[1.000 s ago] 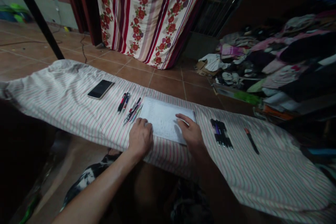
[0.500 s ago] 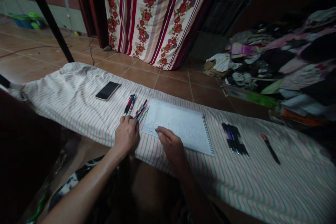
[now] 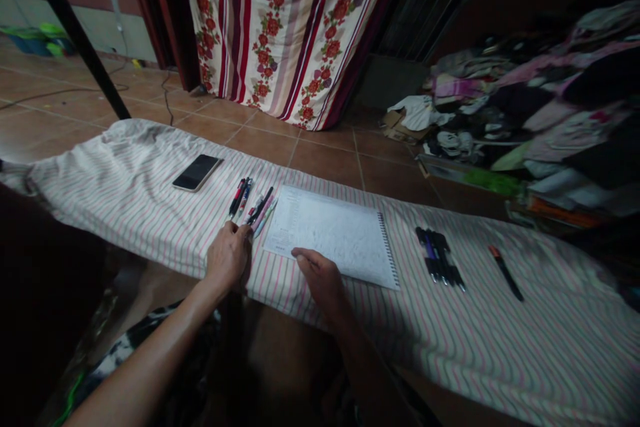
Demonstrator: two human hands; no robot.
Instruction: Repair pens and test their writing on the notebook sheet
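My left hand (image 3: 229, 255) is on the striped cloth with its fingers curled at the near ends of a loose group of pens (image 3: 261, 209). Its fingertips touch the lower ends there; whether a pen is pinched between them is hidden. Just beyond lie a few more pens (image 3: 240, 196), one with a red part. My right hand (image 3: 320, 278) rests at the near edge of a spiral notebook (image 3: 333, 230), its fingers pressed together and nothing visible in them. The notebook lies flat, its wire binding on the right.
A smartphone (image 3: 197, 173) lies on the left of the striped cloth (image 3: 125, 180). To the right lie several black and purple pens (image 3: 439, 257) and a dark marker with an orange end (image 3: 506, 272). Clothes (image 3: 540, 107) are heaped beyond, and a floral curtain (image 3: 280, 33) hangs behind.
My left hand has drawn back slightly toward me, showing more of the pens' near ends. The whole view has shifted a little; my right hand stays at the notebook's edge.
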